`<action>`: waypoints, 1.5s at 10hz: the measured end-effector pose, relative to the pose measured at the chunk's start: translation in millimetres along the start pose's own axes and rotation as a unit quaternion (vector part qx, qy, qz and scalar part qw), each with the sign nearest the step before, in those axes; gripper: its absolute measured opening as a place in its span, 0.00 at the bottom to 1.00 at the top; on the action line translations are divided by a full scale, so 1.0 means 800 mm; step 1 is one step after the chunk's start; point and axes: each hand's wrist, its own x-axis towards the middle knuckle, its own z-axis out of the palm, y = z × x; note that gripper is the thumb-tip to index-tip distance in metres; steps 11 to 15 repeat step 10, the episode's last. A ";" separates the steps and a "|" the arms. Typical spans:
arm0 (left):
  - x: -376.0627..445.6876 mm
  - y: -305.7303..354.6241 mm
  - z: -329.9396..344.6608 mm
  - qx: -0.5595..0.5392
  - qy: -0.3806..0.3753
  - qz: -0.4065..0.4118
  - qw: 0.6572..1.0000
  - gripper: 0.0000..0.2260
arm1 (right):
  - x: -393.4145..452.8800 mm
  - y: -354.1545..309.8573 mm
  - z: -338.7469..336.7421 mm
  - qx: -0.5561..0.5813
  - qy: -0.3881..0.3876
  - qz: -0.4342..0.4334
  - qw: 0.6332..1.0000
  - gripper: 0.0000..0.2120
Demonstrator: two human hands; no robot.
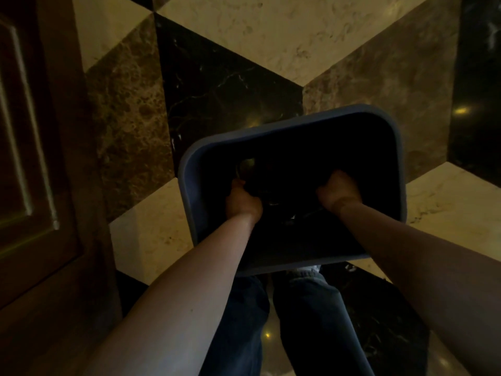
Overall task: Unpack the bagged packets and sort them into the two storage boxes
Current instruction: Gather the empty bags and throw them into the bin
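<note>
A dark blue storage box (284,126) stands on the marble floor in front of my legs, its inside almost black. Both my hands reach down into it. My left hand (242,200) is closed near the box's left wall, on something dark and crinkly that looks like a bag. A small pale greenish packet (248,164) shows just beyond its fingers. My right hand (339,191) is closed as a fist deeper in the box on the right side. What it grips is lost in the dark.
A wooden door or cabinet panel (35,158) rises close on the left. The floor (271,36) is a pattern of cream, brown and black marble tiles. My legs in jeans (298,321) stand just behind the box.
</note>
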 end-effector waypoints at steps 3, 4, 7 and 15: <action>0.000 0.001 -0.007 0.062 -0.080 -0.010 0.995 0.26 | -0.022 -0.011 0.000 -0.097 0.004 -0.026 0.995 0.16; -0.012 0.003 -0.015 0.074 -0.090 -0.005 0.993 0.26 | -0.037 -0.017 -0.008 -0.134 0.000 -0.044 0.990 0.20; -0.094 0.028 -0.076 0.092 -0.090 0.061 0.990 0.19 | -0.125 -0.053 -0.065 -0.217 -0.007 -0.136 0.967 0.24; -0.177 0.069 -0.153 0.089 -0.073 0.125 0.985 0.23 | -0.214 -0.103 -0.149 -0.216 0.030 -0.180 0.959 0.24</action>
